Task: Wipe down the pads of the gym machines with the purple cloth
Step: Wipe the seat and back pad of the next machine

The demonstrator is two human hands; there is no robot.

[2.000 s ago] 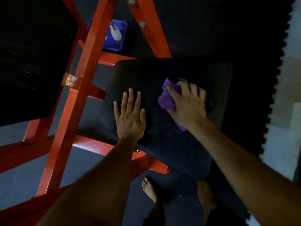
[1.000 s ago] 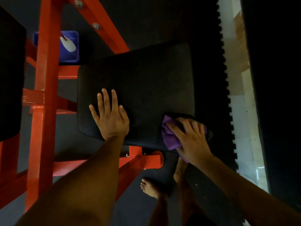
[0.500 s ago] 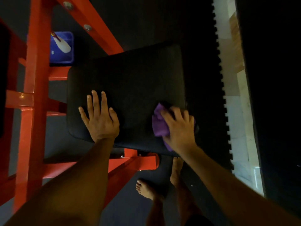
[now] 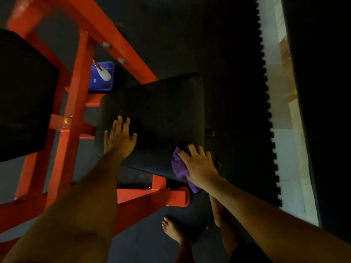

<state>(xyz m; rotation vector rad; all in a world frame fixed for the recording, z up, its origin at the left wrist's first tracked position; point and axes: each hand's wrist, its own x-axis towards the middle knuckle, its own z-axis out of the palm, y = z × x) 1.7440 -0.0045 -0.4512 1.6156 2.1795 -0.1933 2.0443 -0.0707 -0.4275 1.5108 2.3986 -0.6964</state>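
1. The right hand (image 4: pixel 199 164) lay over the bunched purple cloth (image 4: pixel 178 168), fingers spread and bent over it, pressing it onto the near right corner of the black seat pad (image 4: pixel 157 114); part of the cloth hung past the pad's front edge.
2. The left hand (image 4: pixel 119 139) rested flat on the pad's near left part with straight fingers, gripping nothing and seemingly bracing the body.
3. The pad sat on an orange steel frame (image 4: pixel 76 103). A second black pad (image 4: pixel 24 95) stood at the left, and a blue tub (image 4: pixel 102 76) with a white object in it sat on the floor behind the frame.
4. Judged from this position, the step in hand was wiping the pad's front corner and edge. Doing it well would call for firm, even pressure through the palm so the cloth stayed flat and did not roll.
5. Overlapping strokes across the whole surface, carried over the rounded rim, would leave no strip missed. The area under the left hand would need that hand moved.
6. The dim light made it impossible to tell which parts were already clean, so a systematic pattern seemed safer than spot wiping.
7. The other pad looked likely to need wiping too.
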